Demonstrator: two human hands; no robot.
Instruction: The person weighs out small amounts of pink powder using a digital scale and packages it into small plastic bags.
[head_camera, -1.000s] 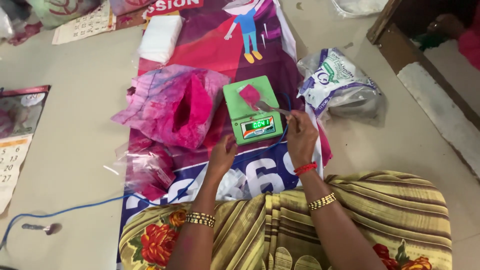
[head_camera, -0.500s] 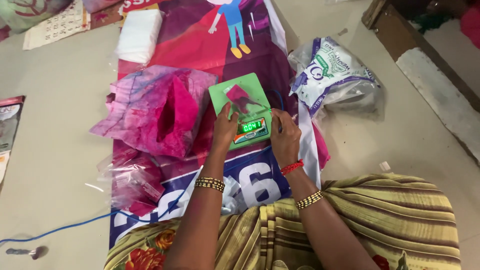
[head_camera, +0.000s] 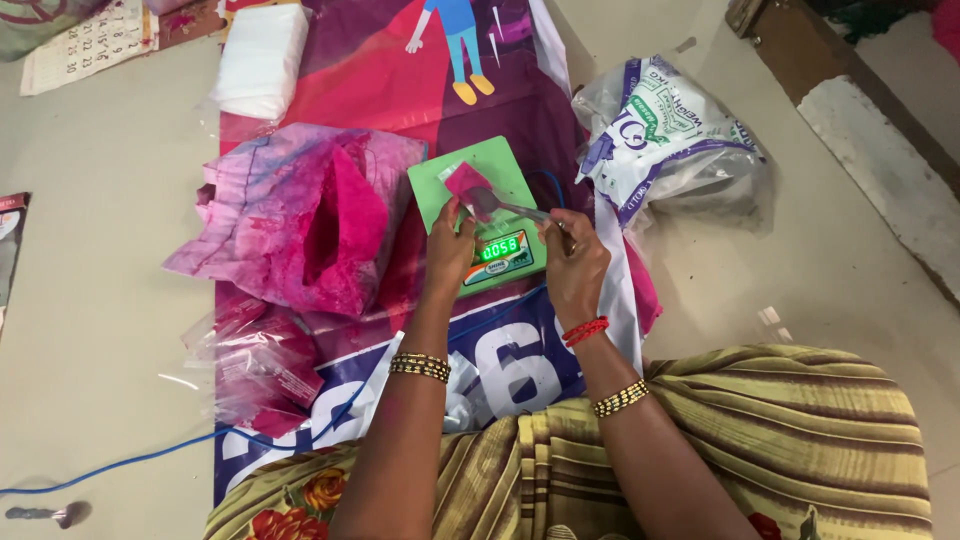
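Open pink powder bag (head_camera: 300, 225) just left of green scale (head_camera: 480, 215) (printed sack (head_camera: 665, 145) right).

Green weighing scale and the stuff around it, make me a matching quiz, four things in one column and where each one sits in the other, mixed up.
Things:
1. small pouch of pink powder
2. spoon
3. big open bag of pink powder
4. white and purple printed sack

Places:
A. on the floor to the right of the green scale
B. in the right hand, bowl at the pouch
C. on the scale's platform, held by the left hand
D. on the banner to the left of the scale

Pairs: 1-C, 2-B, 3-D, 4-A
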